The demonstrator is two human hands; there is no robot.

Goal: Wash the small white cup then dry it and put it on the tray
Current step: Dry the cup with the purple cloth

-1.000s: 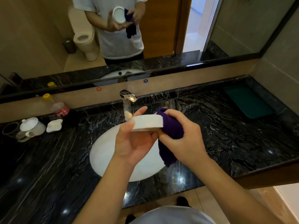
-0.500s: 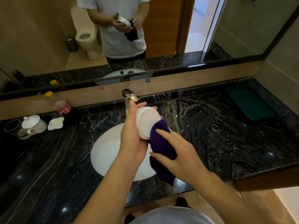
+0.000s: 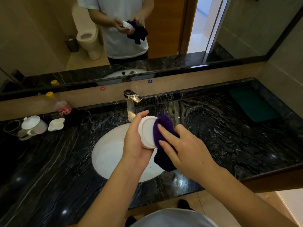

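My left hand holds the small white cup on its side above the white sink basin, its base turned toward me. My right hand presses a dark purple cloth flat against the cup's base and right side, with the rest of the cloth hanging below. The green tray lies on the black marble counter at the far right, with nothing on it.
A chrome faucet stands behind the basin with no water visible. At the left are a white lidded teapot, a small white dish and a bottle with a yellow cap. A mirror covers the wall behind.
My left hand has tipped the cup from rim-side-on to base toward me. My right hand with the cloth has moved from the cup's side onto its base.
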